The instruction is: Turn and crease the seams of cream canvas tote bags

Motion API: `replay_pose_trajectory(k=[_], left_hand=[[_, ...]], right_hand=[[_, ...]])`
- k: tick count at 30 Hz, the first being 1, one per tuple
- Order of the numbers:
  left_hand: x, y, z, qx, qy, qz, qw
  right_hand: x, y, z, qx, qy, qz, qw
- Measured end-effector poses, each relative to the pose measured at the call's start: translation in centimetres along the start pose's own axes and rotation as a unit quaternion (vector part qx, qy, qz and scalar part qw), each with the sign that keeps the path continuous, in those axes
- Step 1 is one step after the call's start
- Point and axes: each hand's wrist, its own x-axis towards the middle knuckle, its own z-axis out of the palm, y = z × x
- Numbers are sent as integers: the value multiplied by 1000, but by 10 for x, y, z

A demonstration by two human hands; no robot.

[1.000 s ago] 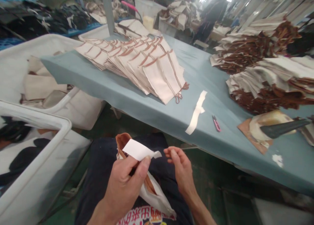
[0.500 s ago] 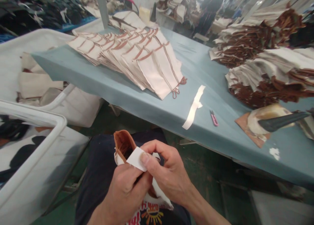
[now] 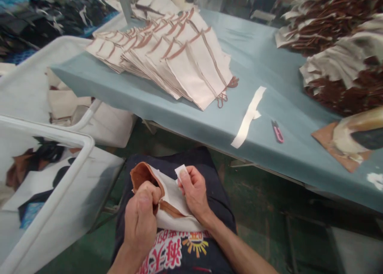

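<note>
On my lap lies a white fabric piece with a brown lining [image 3: 176, 186], its tube-like opening turned to the left. My left hand [image 3: 142, 210] is closed on the rim of that opening, some fingers inside it. A strip of brown shows along a gap in its near side. Just above the piece, my right hand [image 3: 194, 190] pinches a small white paper-like strip [image 3: 181, 171] between thumb and fingers. The right wrist is close to the far end of the lined piece.
A blue-covered table [image 3: 209, 124] holds overlapping white panels with brown edging [image 3: 197, 74], a white strip [image 3: 248, 118], pink thread snips [image 3: 277, 132] and a glue-stained container [image 3: 350, 134]. Brown-and-white piles [image 3: 344, 74] sit at right. White bins [image 3: 86, 142] stand left.
My right hand has drawn away from the left with the small white strip. The left hand has moved to the lined piece's opening, and more of the piece shows. The view has shifted.
</note>
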Motion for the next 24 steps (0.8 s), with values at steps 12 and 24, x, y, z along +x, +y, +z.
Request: replay_pose_trajectory(k=[12,24], left_hand=[[-21,-1,-47,102,-107,-72,986],[23,26,-57,11,-258,-94,962]], right_hand=[[-6,31,-3,-50,-79,56,994],[-24,-84,-39,-112,-156,-14,981]])
